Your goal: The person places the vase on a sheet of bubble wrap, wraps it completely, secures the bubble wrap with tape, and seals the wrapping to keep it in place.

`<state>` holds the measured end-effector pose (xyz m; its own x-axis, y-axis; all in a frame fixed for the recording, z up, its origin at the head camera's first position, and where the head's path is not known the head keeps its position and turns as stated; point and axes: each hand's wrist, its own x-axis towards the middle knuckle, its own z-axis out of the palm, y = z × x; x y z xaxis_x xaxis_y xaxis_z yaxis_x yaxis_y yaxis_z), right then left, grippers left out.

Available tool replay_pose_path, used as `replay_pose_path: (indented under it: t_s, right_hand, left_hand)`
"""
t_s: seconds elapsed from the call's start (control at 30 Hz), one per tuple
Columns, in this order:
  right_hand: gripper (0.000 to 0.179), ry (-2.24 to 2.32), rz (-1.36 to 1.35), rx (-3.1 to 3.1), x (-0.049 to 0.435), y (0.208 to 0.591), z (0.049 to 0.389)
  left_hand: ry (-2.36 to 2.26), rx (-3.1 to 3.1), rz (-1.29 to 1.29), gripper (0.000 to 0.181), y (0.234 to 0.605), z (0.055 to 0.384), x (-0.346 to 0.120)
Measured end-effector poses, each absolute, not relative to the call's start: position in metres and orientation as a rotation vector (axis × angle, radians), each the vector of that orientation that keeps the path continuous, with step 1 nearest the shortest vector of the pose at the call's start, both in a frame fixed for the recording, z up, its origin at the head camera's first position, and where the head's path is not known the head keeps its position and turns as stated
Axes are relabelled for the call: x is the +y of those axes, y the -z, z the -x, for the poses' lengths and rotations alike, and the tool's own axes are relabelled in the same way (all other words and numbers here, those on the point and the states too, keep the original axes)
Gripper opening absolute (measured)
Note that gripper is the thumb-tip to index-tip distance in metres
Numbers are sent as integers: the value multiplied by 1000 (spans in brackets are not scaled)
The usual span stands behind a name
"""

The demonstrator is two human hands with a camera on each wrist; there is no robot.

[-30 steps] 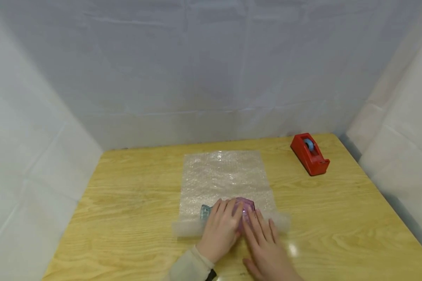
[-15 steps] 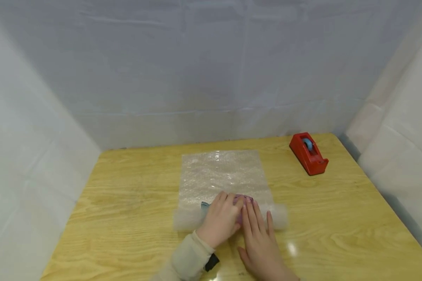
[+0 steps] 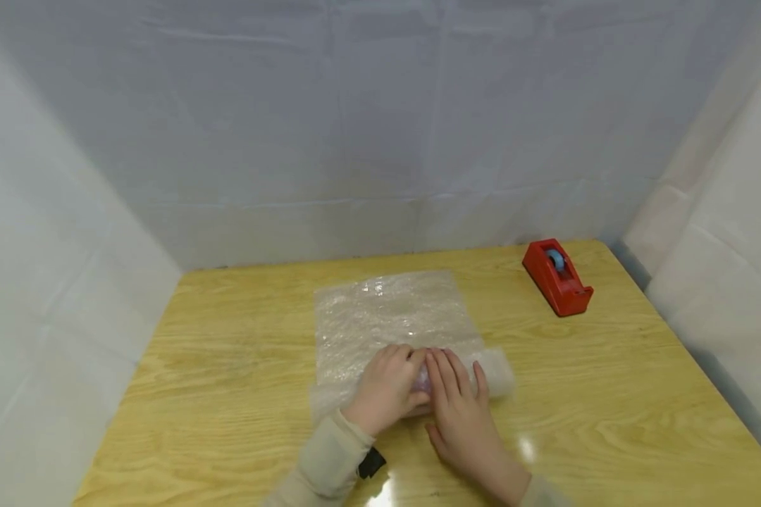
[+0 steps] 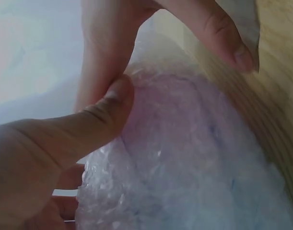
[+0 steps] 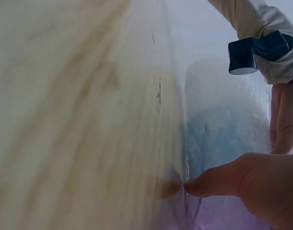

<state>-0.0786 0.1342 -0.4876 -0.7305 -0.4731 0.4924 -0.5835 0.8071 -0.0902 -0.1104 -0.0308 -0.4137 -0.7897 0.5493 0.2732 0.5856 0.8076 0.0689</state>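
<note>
A sheet of bubble wrap lies on the table, its near end turned over into a roll. Through the film show a purple part and a blue part of something wrapped inside; its full shape is hidden. My left hand grips the left-middle of the roll, thumb on the near face and fingers beyond it. Beside it, my right hand lays fairly straight fingers over the top of the roll. Its thumb is spread toward me, low by the near edge.
A red tape dispenser with a blue-cored roll stands at the table's back right. White sheeting hangs behind the wooden table and along both sides. A black strap sits at the left wrist.
The roll has turned away from me, and film now covers most of the purple and blue parts. The sheet has shifted slightly left and skewed. Both hands stay on the roll.
</note>
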Motion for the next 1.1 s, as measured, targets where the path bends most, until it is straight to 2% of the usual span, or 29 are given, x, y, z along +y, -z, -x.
replay_pose_path:
  t_s: [0.13,0.43,0.63,0.83,1.0,1.1]
  right_hand:
    - [117,-326,-788,-2542,134,486,83]
    - [90,-298,-784,-2496,135,484,91]
    - [86,-265,-788,-2506,135,482,96]
    - [91,-258,-784,-2577,133,477,99]
    - [85,-255,-761,-2561,128,473,99]
    - [88,-240,-738,-2561,125,472,97]
  left_hand:
    - [276,-2752,882,68,414,113,-34]
    - [276,-2730,897,67,411,112,-35]
    - [239,-2804,893,71,411,108,-37]
    - [141,-2850,861,78,411,100,-34]
    - [83,-2852,836,77,415,94,-30]
    - [72,-2843,833,78,416,93,-30]
